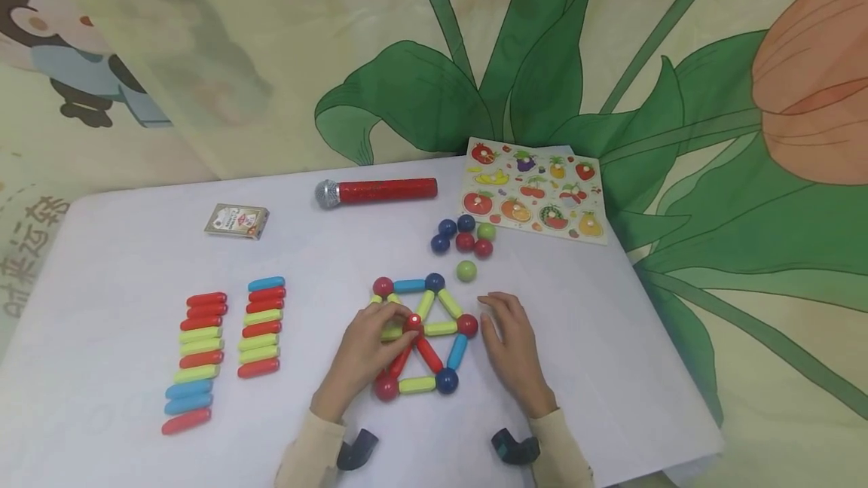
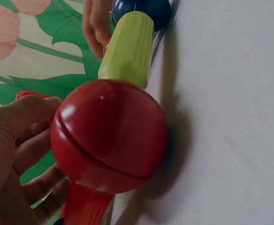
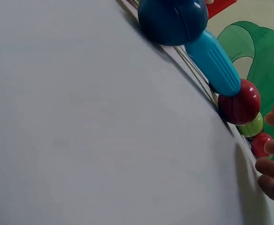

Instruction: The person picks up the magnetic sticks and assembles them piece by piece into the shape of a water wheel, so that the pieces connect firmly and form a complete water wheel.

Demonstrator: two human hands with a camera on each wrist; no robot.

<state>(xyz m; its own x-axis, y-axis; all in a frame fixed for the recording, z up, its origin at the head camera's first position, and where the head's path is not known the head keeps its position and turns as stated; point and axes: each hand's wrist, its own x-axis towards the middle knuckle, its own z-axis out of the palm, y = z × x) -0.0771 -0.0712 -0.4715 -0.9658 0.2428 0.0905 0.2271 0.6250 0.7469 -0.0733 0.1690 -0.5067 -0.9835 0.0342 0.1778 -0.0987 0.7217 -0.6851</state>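
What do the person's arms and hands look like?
The left hand and right hand are bare, with no gloves. Plain beige long sleeves cover the arms: left sleeve, right sleeve. Beside each wrist is a dark, bent piece, one left, one right. I see no cables.

Apparently a play area: ball-and-rod toy, fruit-picture board at its one o'clock, tulip-printed backdrop at twelve.
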